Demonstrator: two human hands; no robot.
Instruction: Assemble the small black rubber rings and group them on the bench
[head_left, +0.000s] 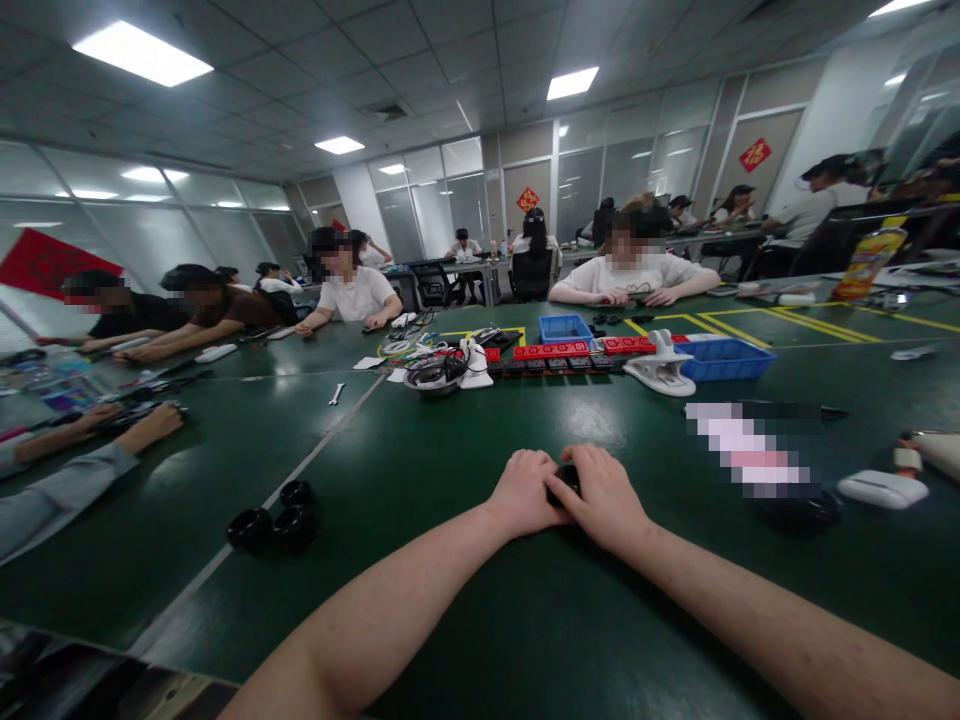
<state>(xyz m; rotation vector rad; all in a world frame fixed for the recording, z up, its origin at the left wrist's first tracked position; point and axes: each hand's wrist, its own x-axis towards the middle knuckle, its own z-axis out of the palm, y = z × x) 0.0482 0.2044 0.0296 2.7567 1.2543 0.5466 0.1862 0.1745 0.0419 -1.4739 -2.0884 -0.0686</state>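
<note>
A small black object point(568, 482) sits between my two hands, low over the green table point(420, 480). My left hand point(529, 492) is closed round its left side, and my right hand point(606, 497) wraps it from the right, fingers bent over the top. Much of the object is hidden by the fingers. Several black round pieces point(294, 526) stand in a group on the table to the left, apart from my hands.
Ahead lie a red power strip point(551, 350), blue trays point(724, 360), a white clip stand point(663, 368) and tangled cables point(435, 370). A wrench point(337, 394) lies left. At right is a white case point(883, 489). Other people sit around; one person's hands point(154, 428) work at far left.
</note>
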